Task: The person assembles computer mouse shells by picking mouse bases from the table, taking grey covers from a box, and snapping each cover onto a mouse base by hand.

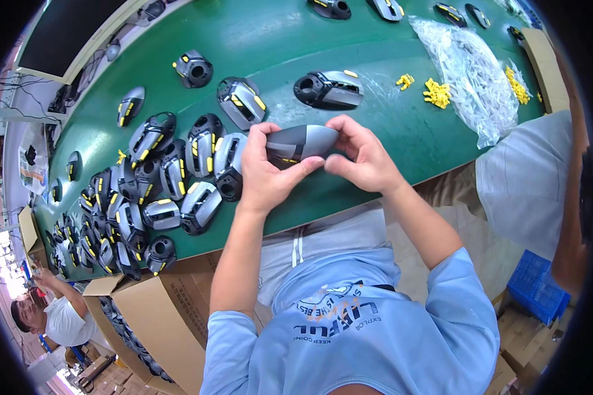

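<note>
Above the near edge of the green table (428, 138), both hands hold a tapered grey-and-black plastic housing (303, 140) with a bit of yellow on its near side. My left hand (268, 176) is closed around its left end, thumb along the near side. Around the pointed right end curl the fingers of my right hand (369, 161), its thumb close to my left thumb. A similar housing (328, 89) with yellow pieces lies just beyond my hands. Another, a grey housing (228, 166), rests right beside my left hand.
Many more such housings (132, 220) are heaped at the left. Loose yellow clips (437, 93) lie by a clear plastic bag (468, 79) at the right. A cardboard box (165, 309) stands below the table edge. Someone in grey (527, 178) is close on my right.
</note>
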Motion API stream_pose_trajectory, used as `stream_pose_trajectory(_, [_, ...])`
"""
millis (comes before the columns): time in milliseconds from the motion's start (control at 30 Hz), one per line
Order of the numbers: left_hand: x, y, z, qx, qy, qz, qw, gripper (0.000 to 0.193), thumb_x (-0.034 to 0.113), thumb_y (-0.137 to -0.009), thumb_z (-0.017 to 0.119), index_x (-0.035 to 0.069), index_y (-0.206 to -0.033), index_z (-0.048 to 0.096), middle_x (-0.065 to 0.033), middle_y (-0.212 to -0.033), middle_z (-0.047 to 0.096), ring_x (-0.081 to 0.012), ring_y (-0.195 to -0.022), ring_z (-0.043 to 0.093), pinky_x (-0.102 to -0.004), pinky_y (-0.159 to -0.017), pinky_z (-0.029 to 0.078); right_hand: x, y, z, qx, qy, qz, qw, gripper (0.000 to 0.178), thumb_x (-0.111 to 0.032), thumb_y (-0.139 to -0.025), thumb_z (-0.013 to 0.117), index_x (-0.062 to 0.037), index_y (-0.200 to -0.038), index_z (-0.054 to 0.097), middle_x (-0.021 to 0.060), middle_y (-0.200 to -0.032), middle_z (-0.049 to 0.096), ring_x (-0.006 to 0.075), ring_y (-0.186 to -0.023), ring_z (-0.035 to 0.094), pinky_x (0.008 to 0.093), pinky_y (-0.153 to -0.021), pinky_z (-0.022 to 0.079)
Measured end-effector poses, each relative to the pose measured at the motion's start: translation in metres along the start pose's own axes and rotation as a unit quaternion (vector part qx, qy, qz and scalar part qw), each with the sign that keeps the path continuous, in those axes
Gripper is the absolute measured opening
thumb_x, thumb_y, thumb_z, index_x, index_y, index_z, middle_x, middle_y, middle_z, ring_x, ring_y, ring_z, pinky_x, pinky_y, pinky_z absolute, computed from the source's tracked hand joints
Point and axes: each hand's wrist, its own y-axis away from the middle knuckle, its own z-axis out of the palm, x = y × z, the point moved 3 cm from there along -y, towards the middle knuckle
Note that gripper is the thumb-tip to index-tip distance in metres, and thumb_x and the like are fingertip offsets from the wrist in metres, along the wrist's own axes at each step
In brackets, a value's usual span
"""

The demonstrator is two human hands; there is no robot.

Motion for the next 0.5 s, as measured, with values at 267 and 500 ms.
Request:
stream_pose_trajectory(267, [0.022,-0.001,0.011,0.092,-0.197,0.059,0.974,0.083,0.045,-0.051,0.097,-0.002,-0.107,0.058,-0.0134,-0.096,0.060,-0.0295,-0.088,0.059,-0.0390,-0.078,0.050,-0.002,0.011,-0.009,0.038,0.320,-0.060,0.945,0.063,-0.038,-0.068,0.091,0.0029,-0.103,0.057,0.0147,-0.090,0.059,0.0288,-0.079,0.059,0.0352,-0.069,0.048])
stream_pose_trajectory(500, [0.026,-0.018,0.016,0.097,-0.266,0.046,0.958,0.075,0.031,-0.057,0.098,-0.002,-0.109,0.055,-0.0133,-0.096,0.064,-0.0239,-0.087,0.062,-0.0352,-0.080,0.052,0.000,0.002,-0.014,0.098,0.326,-0.088,0.936,0.064,-0.037,-0.069,0.090,0.0041,-0.105,0.057,0.0164,-0.090,0.059,0.0312,-0.080,0.059,0.0383,-0.070,0.049])
